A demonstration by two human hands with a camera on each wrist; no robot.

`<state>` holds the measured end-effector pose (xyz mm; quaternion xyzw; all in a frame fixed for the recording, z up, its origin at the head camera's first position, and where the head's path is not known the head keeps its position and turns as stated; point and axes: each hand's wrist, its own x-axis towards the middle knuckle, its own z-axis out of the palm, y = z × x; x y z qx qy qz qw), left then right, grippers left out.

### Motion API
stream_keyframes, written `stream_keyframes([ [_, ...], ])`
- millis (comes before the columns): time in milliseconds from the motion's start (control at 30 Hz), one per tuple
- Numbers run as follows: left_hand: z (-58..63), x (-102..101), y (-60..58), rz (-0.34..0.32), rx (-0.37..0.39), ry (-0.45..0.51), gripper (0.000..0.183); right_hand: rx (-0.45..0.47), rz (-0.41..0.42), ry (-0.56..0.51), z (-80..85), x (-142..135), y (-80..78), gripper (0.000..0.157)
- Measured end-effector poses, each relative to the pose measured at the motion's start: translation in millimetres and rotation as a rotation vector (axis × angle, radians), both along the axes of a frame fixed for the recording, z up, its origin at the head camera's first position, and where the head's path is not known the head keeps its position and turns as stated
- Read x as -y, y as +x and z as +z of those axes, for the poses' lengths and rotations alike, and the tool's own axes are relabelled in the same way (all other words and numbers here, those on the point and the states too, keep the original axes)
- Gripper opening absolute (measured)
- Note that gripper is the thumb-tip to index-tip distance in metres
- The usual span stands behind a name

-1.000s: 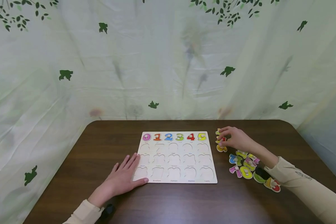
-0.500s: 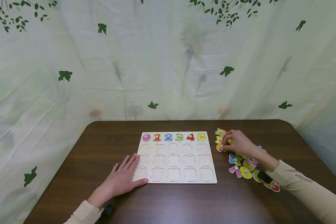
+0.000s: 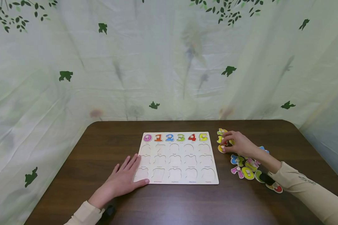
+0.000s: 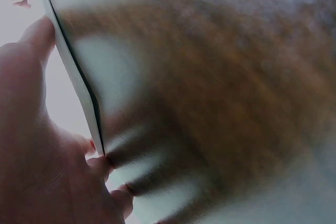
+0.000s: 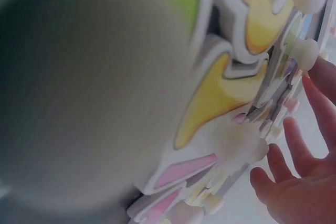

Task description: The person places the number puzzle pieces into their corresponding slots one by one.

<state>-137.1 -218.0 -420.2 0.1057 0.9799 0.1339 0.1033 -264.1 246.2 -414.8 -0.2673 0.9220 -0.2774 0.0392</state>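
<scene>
My left hand (image 3: 124, 178) lies flat with spread fingers at the left edge of a white number puzzle board (image 3: 183, 158); the left wrist view shows its fingertips along the board's edge (image 4: 79, 85). Number pieces 0 to 5 fill the board's top row above bare outlined slots. My right hand (image 3: 238, 145) reaches over loose number puzzle pieces to the right of the board, thumb and bent fingers apart. Its thumb is right at an orange piece (image 3: 220, 148). In the right wrist view, fingertips come close to a pale round knob (image 5: 304, 54); several other pieces are hidden under the hand.
More loose pieces, including a yellow-green 0 (image 3: 247, 173) and a pink piece (image 3: 237, 172), lie heaped under the right forearm. The brown table (image 3: 169, 206) ends at a leaf-printed curtain (image 3: 163, 75). Black wrist cameras sit at both cuffs.
The right hand has moved slightly down and to the right over the column of pieces, uncovering the top ones. The left hand and the board stay put.
</scene>
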Motion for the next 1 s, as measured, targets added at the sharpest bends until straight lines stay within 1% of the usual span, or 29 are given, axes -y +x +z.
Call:
stream_keyframes([
  [33,-1.0,0.0,0.1,0.001,-0.001,0.001,0.105,0.003,-0.006,-0.004,-0.1,0.0,0.4,0.008],
  [67,0.9,-0.7,0.5,0.0,0.003,0.003,0.105,0.004,-0.011,-0.006,-0.3,0.1,0.5,0.008],
  [233,2.8,-1.4,1.1,-0.001,0.004,0.002,0.105,0.013,-0.033,-0.023,-1.3,0.6,0.2,0.006],
  [500,5.3,-1.5,0.9,-0.006,0.006,-0.015,0.105,-0.018,-0.037,-0.074,1.3,12.7,-1.7,0.008],
  [633,5.5,-1.2,2.0,-0.004,0.008,-0.015,0.105,-0.03,-0.03,-0.097,3.3,27.5,-0.6,0.009],
  [800,5.0,-0.9,1.9,-0.003,0.009,-0.004,0.105,0.002,-0.032,-0.143,3.6,51.1,0.8,0.007],
  [933,4.4,-0.9,1.2,-0.003,0.007,0.014,0.104,0.021,-0.008,-0.202,6.6,71.4,1.8,0.008],
  [1000,3.4,-0.7,1.2,-0.003,0.004,0.008,0.104,0.026,0.004,-0.229,8.0,81.1,1.1,0.007],
])
